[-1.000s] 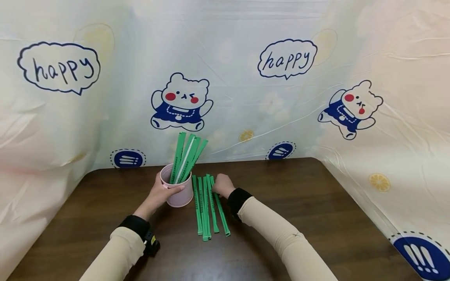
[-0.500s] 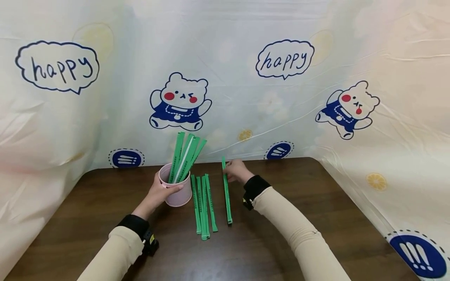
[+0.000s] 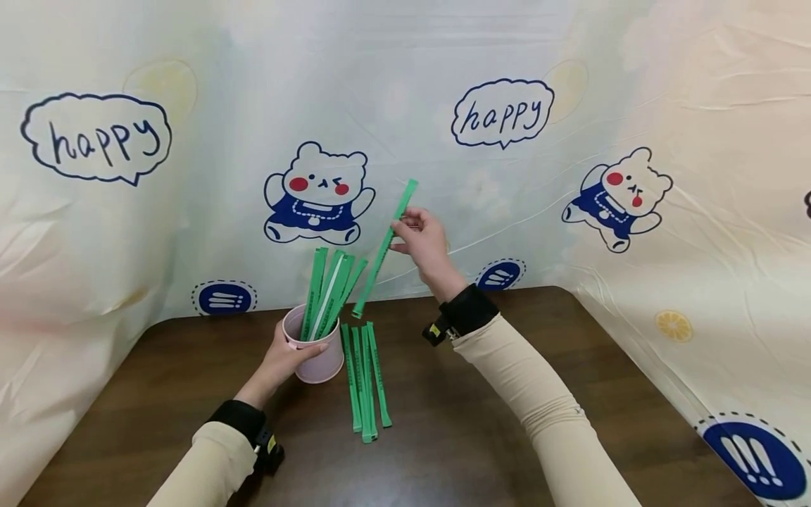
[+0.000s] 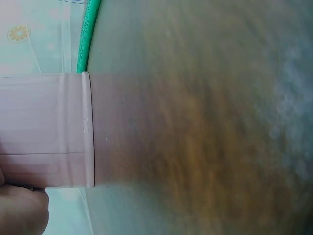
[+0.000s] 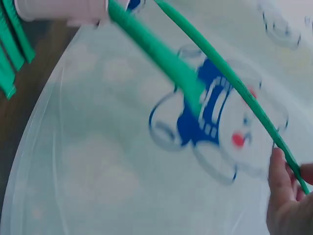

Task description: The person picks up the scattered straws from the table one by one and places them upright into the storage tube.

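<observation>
A pale pink cup (image 3: 322,365) stands upright on the table, holding several straws in green printed wrappers (image 3: 326,296) that lean out over its rim. My left hand (image 3: 285,357) grips the cup from its left side, thumb along the near rim; the left wrist view shows part of that hand (image 4: 22,210) at the cup's wall. Raised above the table's far edge, my right hand (image 3: 421,243) pinches one wrapped straw (image 3: 384,250) near its upper part. This straw tilts, its lower end close to the right of the cup's straws. Several more wrapped straws (image 3: 366,380) lie right of the cup.
The brown wooden table (image 3: 481,408) ends at the back against a pale curtain (image 3: 405,84) printed with bears and speech bubbles. The straws on the table lie close together, lengthwise toward me.
My right hand has taken the rightmost straw from the table, drawn it to the right, then lifted it and tilted its lower end toward the cup. The left hand stays on the cup.
</observation>
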`<state>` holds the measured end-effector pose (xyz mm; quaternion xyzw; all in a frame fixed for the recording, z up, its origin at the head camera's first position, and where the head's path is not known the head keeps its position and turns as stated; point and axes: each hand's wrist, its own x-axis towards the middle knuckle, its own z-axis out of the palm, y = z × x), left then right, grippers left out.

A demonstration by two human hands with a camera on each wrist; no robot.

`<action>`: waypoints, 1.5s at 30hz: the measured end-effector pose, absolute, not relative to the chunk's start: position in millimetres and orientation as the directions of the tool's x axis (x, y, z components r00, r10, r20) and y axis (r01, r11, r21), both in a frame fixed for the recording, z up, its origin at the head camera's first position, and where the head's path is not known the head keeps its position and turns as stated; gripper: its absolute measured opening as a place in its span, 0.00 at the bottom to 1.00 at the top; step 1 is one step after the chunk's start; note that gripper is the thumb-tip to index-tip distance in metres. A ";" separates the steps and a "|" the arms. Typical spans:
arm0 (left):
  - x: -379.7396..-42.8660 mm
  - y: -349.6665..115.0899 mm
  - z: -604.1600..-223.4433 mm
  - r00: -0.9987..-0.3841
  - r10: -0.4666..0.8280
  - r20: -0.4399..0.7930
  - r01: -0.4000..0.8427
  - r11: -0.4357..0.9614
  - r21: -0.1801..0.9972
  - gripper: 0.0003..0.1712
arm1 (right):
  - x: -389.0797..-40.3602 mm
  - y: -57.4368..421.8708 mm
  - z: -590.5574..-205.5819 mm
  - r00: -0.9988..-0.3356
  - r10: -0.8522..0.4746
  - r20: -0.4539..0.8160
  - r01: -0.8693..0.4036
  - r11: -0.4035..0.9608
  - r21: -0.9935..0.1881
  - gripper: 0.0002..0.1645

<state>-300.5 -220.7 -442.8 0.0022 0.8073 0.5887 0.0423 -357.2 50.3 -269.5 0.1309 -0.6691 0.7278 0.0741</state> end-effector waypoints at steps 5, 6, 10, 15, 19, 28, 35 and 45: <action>-300.4 -221.2 -444.2 -0.997 0.053 -0.060 -0.041 0.297 0.954 0.62 | -342.5 20.4 -281.2 -0.911 -0.070 0.407 -0.397 -0.127 -0.909 0.17; -300.8 -221.1 -444.2 -0.997 0.052 -0.058 -0.040 0.298 0.954 0.62 | -340.5 14.8 -285.8 -0.907 -0.075 0.415 -0.405 -0.122 -0.906 0.17; -301.3 -220.3 -444.0 -0.997 0.049 -0.064 -0.046 0.302 0.952 0.62 | -337.5 -3.8 -304.1 -0.902 -0.103 0.420 -0.410 -0.103 -0.906 0.18; -301.5 -220.3 -444.0 -0.996 0.042 -0.078 -0.061 0.314 0.947 0.62 | -334.2 -16.6 -323.8 -0.901 -0.145 0.408 -0.404 -0.060 -0.913 0.18; -301.2 -220.5 -443.7 -0.996 0.039 -0.077 -0.061 0.314 0.948 0.62 | -331.1 -21.1 -336.8 -0.899 -0.149 0.411 -0.410 -0.036 -0.911 0.18; -299.1 -221.3 -444.4 -0.997 0.035 -0.074 -0.060 0.302 0.951 0.62 | -325.5 -22.9 -356.5 -0.906 -0.174 0.386 -0.396 0.025 -0.918 0.19; -302.2 -221.0 -446.9 -0.998 0.039 -0.056 -0.042 0.308 0.951 0.62 | -320.3 -28.1 -378.2 -0.903 -0.210 0.374 -0.389 0.034 -0.921 0.19; -302.1 -219.5 -447.9 -0.998 0.033 -0.046 -0.035 0.295 0.955 0.62 | -322.2 -32.0 -394.9 -0.931 -0.202 0.305 -0.324 0.069 -0.943 0.19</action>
